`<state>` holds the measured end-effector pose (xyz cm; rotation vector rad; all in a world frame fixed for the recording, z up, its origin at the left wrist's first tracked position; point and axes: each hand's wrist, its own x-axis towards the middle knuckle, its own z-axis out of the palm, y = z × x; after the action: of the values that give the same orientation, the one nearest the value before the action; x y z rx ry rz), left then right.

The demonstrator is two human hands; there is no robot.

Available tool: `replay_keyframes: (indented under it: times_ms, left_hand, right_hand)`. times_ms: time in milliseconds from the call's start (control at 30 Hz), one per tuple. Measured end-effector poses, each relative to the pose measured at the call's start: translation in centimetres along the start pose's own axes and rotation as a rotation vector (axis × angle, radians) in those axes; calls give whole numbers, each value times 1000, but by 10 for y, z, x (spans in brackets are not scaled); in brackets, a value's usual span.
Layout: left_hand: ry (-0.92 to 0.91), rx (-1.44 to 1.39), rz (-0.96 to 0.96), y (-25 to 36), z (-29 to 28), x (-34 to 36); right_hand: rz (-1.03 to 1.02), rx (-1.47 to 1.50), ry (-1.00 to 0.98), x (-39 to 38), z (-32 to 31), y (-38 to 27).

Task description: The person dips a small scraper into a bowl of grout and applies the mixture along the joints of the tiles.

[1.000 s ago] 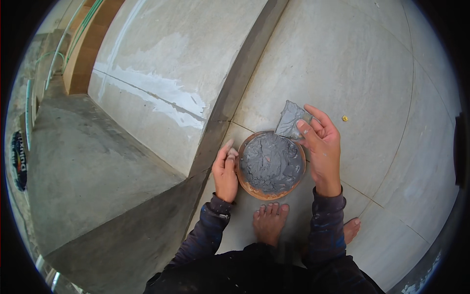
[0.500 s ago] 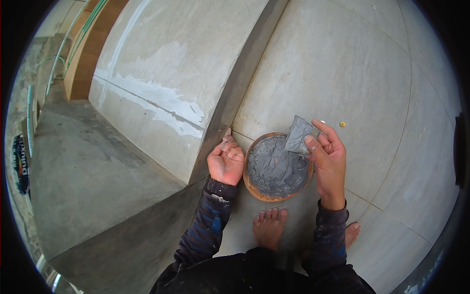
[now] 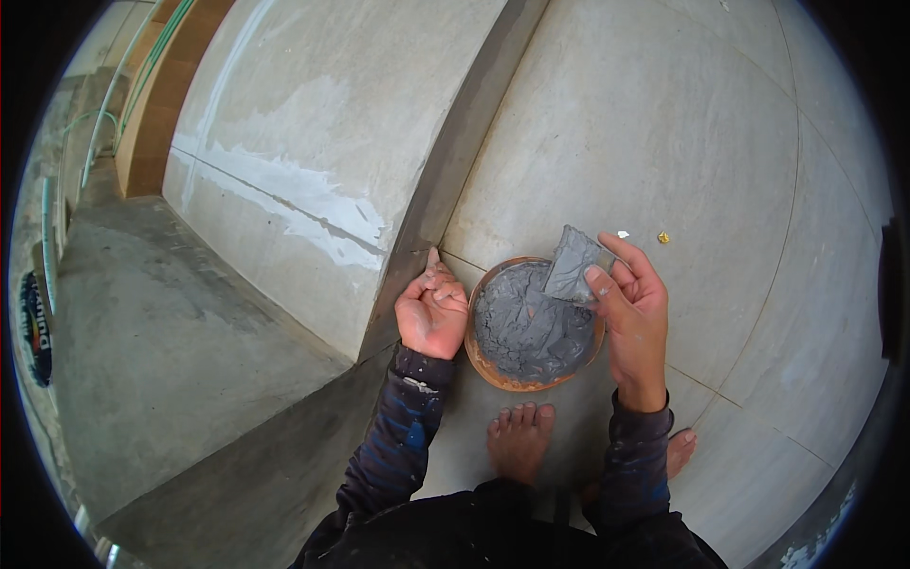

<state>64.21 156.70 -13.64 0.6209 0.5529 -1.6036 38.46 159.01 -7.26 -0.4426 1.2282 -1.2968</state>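
Note:
My right hand (image 3: 633,308) grips a flat rectangular scraper (image 3: 572,266) between thumb and fingers, its face coated in thick grey paste. The scraper is held above the right side of a round orange-brown bowl (image 3: 519,384). Lumpy grey paste (image 3: 531,327) fills much of that bowl. Left of it, my left hand (image 3: 432,311) is palm up with most fingers curled in and nothing visible in them. Its index finger points forward against the low riser (image 3: 417,228) of a tiled step, by a joint.
The step's tile top (image 3: 360,104) bears a whitish smear (image 3: 294,194) along a joint. My bare foot (image 3: 519,441) stands just behind the bowl. Small white and yellow bits (image 3: 663,238) lie on the tiled floor (image 3: 701,161). A lower grey ledge (image 3: 180,332) is at left.
The view has shifted slightly, so the step and bowl appear a little further left. Both hands keep nearly the same pose, and the scraper stays over the bowl's edge.

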Motion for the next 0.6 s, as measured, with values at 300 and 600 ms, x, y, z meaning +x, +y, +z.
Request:
replay_keyframes:
  times_ms: [300, 600]
  left_hand:
    - [63, 183, 104, -5, -3, 13]
    - [218, 355, 228, -6, -12, 29]
  right_hand:
    - [17, -9, 20, 0, 2, -3]
    - [8, -8, -16, 0, 1, 1]
